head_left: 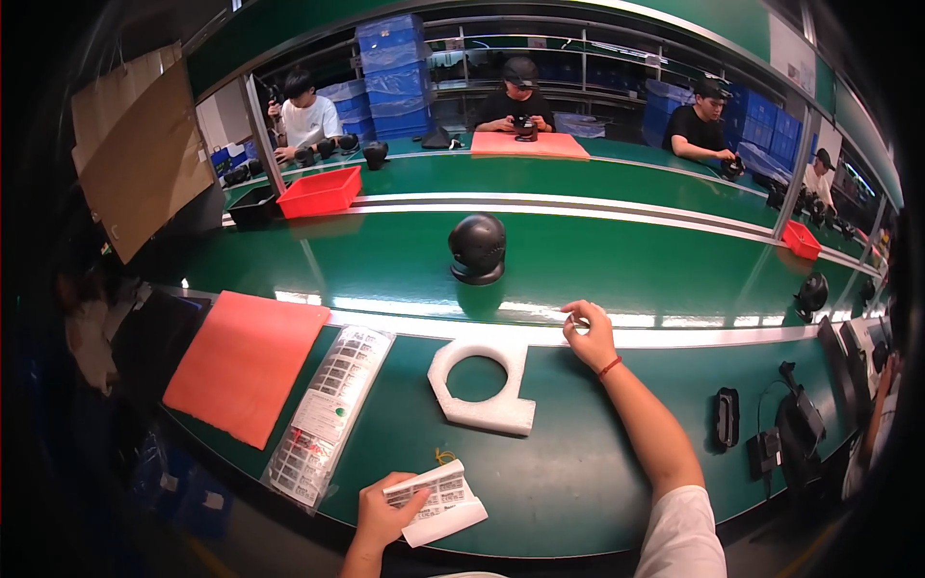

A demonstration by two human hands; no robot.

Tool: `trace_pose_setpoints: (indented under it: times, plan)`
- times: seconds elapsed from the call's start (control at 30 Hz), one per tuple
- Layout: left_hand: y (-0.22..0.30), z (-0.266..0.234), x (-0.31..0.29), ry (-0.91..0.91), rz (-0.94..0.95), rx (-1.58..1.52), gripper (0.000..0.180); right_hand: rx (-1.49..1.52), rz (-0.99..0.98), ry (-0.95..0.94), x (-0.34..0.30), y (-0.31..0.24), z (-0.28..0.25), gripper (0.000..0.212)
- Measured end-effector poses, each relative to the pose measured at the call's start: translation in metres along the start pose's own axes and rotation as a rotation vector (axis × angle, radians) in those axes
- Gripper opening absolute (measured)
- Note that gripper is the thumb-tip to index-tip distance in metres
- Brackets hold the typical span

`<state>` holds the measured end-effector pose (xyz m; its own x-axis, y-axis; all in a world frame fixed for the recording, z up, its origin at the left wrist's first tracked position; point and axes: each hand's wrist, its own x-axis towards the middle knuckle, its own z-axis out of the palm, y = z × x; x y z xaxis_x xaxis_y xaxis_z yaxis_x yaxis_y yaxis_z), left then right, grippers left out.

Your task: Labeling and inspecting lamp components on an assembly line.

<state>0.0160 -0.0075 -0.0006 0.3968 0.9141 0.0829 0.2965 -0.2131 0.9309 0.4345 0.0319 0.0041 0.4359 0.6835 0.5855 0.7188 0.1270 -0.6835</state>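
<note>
My left hand (pixel 383 511) is closed on a sheet of labels (pixel 438 493), white with rows of grey printed stickers, its lower part folded over, near the bench's front edge. My right hand (pixel 590 337) reaches out over the white strip between bench and belt. Its thumb and forefinger are curled together; anything between them is too small to make out. Beyond it, to the left, a black round-headed device (pixel 479 246), like a dome camera, stands upright on the green belt (pixel 366 260). A white foam block (pixel 515 414) with a round hole lies between my hands.
Left on the bench are a plastic-wrapped pack of label sheets (pixel 328 414) and an orange foam sheet (pixel 249 366). Right are a black part (pixel 726 419) and adapters with cables (pixel 766 451). Another black device (pixel 811 292) stands farther right. Several people work across the belt, near a red bin (pixel 320 191).
</note>
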Motion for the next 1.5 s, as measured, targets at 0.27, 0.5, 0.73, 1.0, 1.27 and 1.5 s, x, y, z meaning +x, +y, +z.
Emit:
trace_pose_setpoints:
  times: [0.27, 0.5, 0.73, 1.0, 1.27, 1.5]
  plan:
    - [0.006, -0.004, 0.002, -0.031, 0.028, 0.003, 0.022, 0.274, 0.108, 0.132, -0.003, 0.006, 0.007, 0.009]
    - [0.010, -0.009, 0.003, -0.051, 0.083, -0.013, 0.021, 0.042, -0.137, 0.157, 0.000, -0.025, 0.023, 0.008]
    - [0.009, -0.016, 0.002, -0.085, 0.079, -0.081, 0.020, -0.768, -0.228, -0.453, 0.073, -0.031, 0.099, 0.042]
    - [0.005, -0.015, 0.004, -0.089, 0.129, -0.098, 0.019, -1.017, -0.183, -0.417, 0.108, -0.014, 0.114, 0.025]
    - [0.004, -0.016, 0.006, -0.085, 0.158, -0.126, 0.019, -0.488, -0.467, -0.209, 0.084, -0.072, 0.016, 0.031]
    - [0.006, -0.019, 0.006, -0.064, 0.075, -0.232, 0.040, -0.166, -0.351, -0.503, 0.025, -0.167, -0.020, 0.026]
